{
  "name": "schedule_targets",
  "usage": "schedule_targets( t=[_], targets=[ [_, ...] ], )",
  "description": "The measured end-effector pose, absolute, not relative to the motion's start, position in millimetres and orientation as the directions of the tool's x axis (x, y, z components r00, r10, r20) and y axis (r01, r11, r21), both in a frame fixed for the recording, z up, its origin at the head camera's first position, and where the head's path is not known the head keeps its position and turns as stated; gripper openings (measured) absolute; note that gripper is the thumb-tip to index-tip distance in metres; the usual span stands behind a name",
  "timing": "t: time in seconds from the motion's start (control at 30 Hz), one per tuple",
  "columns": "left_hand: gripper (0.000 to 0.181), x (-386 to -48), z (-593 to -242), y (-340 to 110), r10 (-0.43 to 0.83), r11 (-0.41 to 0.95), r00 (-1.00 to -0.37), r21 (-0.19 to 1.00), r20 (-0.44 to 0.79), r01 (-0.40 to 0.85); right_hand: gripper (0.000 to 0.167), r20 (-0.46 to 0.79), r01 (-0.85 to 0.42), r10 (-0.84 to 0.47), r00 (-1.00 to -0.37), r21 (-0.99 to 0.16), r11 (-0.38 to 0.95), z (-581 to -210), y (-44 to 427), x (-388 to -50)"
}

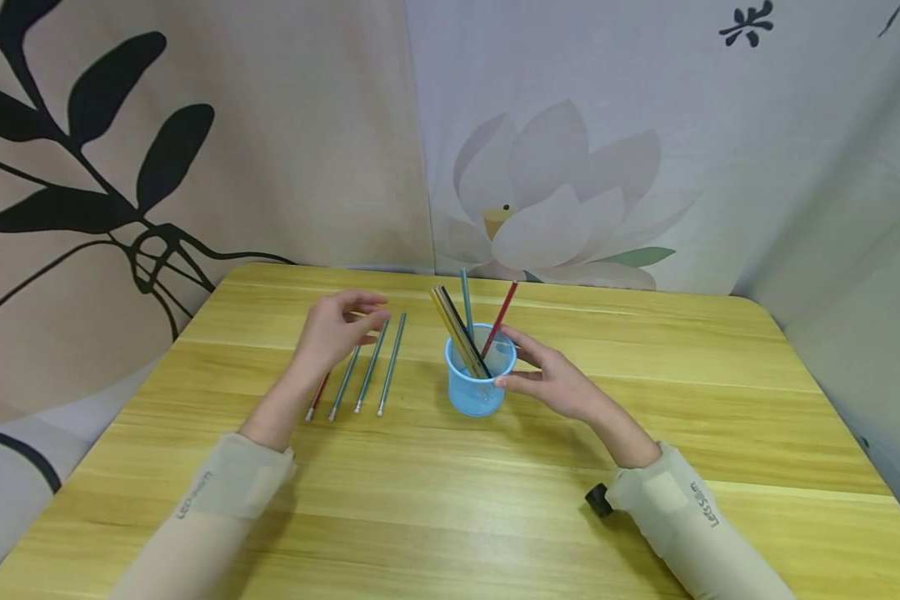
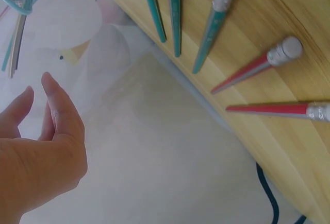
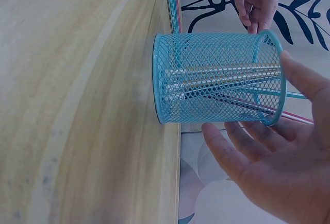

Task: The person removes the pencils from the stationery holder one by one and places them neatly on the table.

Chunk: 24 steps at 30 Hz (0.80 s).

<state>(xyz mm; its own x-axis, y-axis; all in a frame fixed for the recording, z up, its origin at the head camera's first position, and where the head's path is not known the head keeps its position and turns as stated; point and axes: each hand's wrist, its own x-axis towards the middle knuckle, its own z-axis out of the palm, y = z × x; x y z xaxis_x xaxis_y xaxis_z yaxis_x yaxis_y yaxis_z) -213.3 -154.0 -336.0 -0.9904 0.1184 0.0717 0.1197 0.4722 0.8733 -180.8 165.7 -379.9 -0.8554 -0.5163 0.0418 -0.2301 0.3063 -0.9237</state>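
Observation:
A light blue mesh pencil cup (image 1: 474, 400) stands upright on the table. My right hand (image 1: 562, 387) holds it from the right, thumb at the rim and fingers around the far side. In it lean a red pencil (image 1: 502, 317), a teal one (image 1: 467, 300), and a bundle with yellow (image 1: 448, 320) and black ones. My left hand (image 1: 339, 329) hovers over the row of pencils to the left, fingers loosely bent and holding nothing. That row has three teal pencils (image 1: 392, 367) and two red pencils (image 2: 281, 109), eraser ends towards me; the hand partly hides them in the head view.
The wooden table (image 1: 450, 508) runs back to a curtain (image 1: 330, 133) printed with leaves and a lotus. A small black object (image 1: 598, 500) sits at my right sleeve (image 1: 667, 492). The table's left edge lies beyond the red pencils.

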Motion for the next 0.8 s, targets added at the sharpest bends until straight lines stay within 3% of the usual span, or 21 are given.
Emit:
schedule_targets(
  t=[0.8],
  targets=[
    [0.034, -210.8, -343.8, -118.9, 0.212, 0.367, -0.969, 0.910, 0.123, 0.196, 0.073, 0.044, -0.230, -0.519, -0.854, -0.926, 0.300, -380.9, 165.9, -180.8]
  ],
)
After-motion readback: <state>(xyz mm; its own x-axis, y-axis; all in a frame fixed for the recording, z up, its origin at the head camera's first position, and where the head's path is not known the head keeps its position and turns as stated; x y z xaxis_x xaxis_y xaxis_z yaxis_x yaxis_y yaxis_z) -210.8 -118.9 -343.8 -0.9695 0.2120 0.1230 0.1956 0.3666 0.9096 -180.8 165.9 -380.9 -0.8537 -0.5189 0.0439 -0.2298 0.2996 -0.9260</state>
